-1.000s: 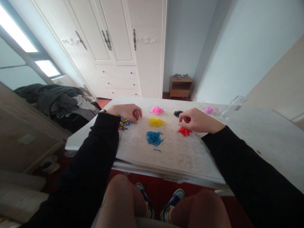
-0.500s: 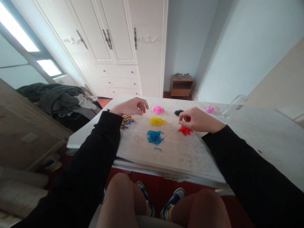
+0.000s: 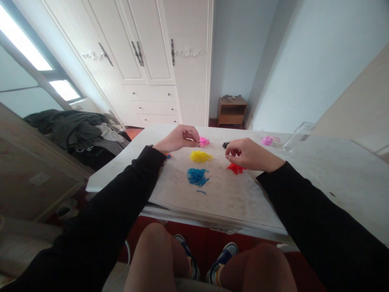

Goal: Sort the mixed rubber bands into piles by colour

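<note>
Small heaps of rubber bands, sorted by colour, lie on the white table. My left hand point(image 3: 180, 138) has its fingertips pinched together at the left edge of the pink rubber bands point(image 3: 204, 141). A tiny dark spot shows at those fingertips, too small to name. My right hand point(image 3: 247, 154) is curled, thumb and forefinger closed above the red rubber bands point(image 3: 236, 168); what it holds, if anything, is hidden. Black rubber bands point(image 3: 225, 144) lie just beyond it, partly covered. Yellow rubber bands point(image 3: 200, 157) and blue rubber bands point(image 3: 197, 177) sit between my arms. Mixed-colour bands point(image 3: 168, 155) are mostly hidden behind my left wrist.
A clear glass jar point(image 3: 299, 137) lies tilted on the right of the table point(image 3: 225, 198), near a pink-purple pouch-like item point(image 3: 268, 140). One loose blue band point(image 3: 201, 192) lies near the front edge. Clothes point(image 3: 75, 129) are heaped at the left.
My left hand has moved right, from near the mixed bands to the pink heap, and its fingers have closed into a pinch. My right hand has shifted slightly left.
</note>
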### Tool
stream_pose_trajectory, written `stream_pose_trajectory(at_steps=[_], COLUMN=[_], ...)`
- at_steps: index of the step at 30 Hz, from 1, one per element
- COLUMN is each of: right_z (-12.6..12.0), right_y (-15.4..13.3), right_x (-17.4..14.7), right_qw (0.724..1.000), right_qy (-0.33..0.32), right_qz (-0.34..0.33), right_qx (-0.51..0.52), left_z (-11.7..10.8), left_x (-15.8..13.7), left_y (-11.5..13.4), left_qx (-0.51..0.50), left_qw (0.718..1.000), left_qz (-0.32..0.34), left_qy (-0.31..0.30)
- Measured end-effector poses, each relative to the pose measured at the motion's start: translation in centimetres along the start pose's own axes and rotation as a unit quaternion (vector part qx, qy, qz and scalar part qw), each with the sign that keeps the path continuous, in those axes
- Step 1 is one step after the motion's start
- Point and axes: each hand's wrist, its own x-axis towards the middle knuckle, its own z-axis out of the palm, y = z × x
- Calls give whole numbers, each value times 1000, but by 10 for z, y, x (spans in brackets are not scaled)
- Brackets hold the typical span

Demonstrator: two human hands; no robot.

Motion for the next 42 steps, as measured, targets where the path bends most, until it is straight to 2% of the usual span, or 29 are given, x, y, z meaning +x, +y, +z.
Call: stream_pose_trajectory(at_steps=[10,18,24,27,32,38,42], right_z=[16,21,23,22,20,20,21], right_y=[-15,-18,-17,-18,-17,-11,-8], right_x=[1,2,3,3,5,7,8], right_qw=[991,988,987,987,986,982,975], right_qy=[16,5,23,64,147,186,219], right_qz=[-133,-153,-157,-145,-80,-30,24], right_qx=[27,27,26,30,9,1,-1], left_z=[7,10,11,12,15,16,15], left_x=[0,1,2,2,2,3,3], left_y=[2,-1,-3,-5,-6,-5,-6], left_qx=[-28,-27,-26,-14,50,155,183], left_qw=[999,999,999,999,997,983,977], left_qz=[16,11,7,9,40,58,58], left_qy=[-3,-16,-38,-45,-35,-74,-87])
